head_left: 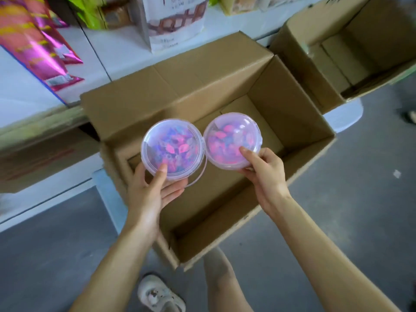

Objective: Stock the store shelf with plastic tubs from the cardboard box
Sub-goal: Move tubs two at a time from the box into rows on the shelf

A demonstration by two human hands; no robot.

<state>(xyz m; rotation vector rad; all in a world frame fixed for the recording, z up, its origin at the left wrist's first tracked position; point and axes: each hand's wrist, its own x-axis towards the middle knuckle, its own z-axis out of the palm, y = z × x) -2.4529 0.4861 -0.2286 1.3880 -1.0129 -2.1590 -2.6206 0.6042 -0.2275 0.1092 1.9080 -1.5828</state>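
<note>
Two round clear plastic tubs filled with pink and purple pieces hang side by side above the open cardboard box (pixel 299 122). My left hand (pixel 153 190) holds the left tub (pixel 172 147) from below, thumb on its lid. My right hand (pixel 263 170) grips the right tub (pixel 231 140) at its near edge, thumb on the lid. A thin clear handle loops off the left tub. The part of the box floor that shows is bare. The white store shelf (pixel 117 52) runs behind the box.
Shiny pink bags (pixel 40 41) lie on the shelf at left and a white pouch (pixel 175 21) stands at the back. A second open cardboard box (pixel 351 52) sits at right. Grey floor and my shoe (pixel 159 293) are below.
</note>
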